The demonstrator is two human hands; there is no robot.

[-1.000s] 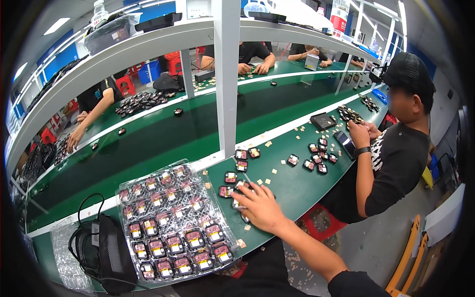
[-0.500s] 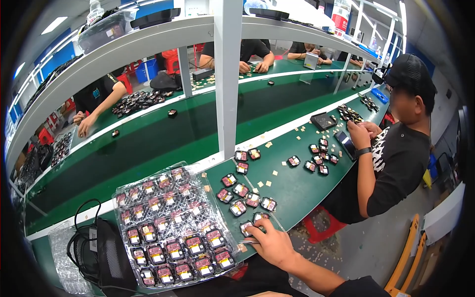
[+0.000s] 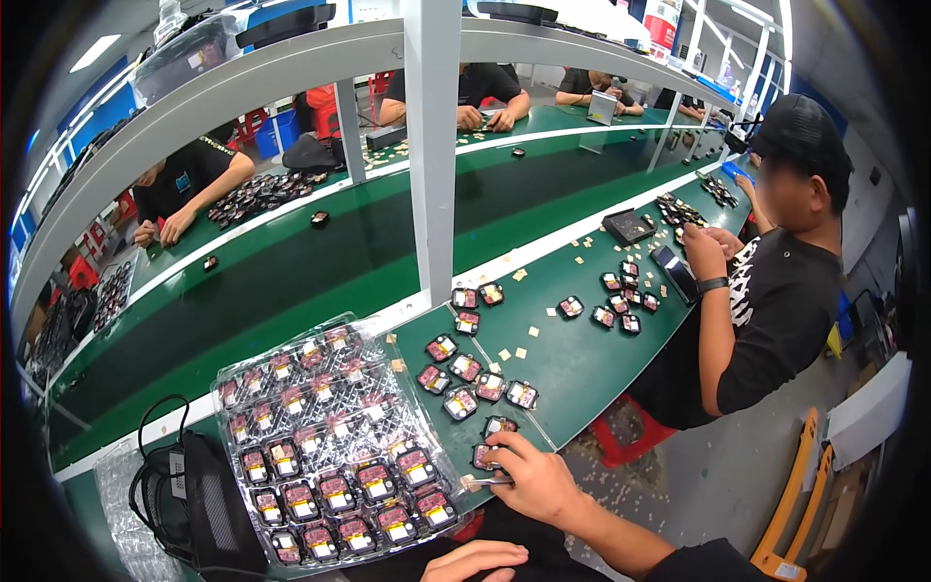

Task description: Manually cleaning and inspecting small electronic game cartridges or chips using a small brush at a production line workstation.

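Observation:
My right hand (image 3: 539,484) is closed around slim metal tweezers (image 3: 492,480). Their tip is at a small beige square (image 3: 467,481) near the table's front edge. The same hand's fingertips rest at a small black-framed module (image 3: 482,457) with a pinkish face; they partly cover it. Another such module (image 3: 500,426) lies just beyond. Low in the view, my left hand (image 3: 475,560) is empty, its fingers stretched out together, partly cut off by the lower edge. Left of both hands lies a clear plastic blister tray (image 3: 386,366), its nearer rows filled with similar modules (image 3: 337,491).
Loose modules (image 3: 465,367) lie on the green table (image 3: 572,364) among beige squares. A black mesh bag (image 3: 218,504) with a cable sits left of the tray. A white post (image 3: 430,155) rises beyond it, beside a conveyor (image 3: 369,223). A co-worker (image 3: 776,281) sits at right.
My left hand has come further into view from the lower edge. My right hand keeps the tweezers, whose tip now meets the beige square. The whole view has shifted slightly.

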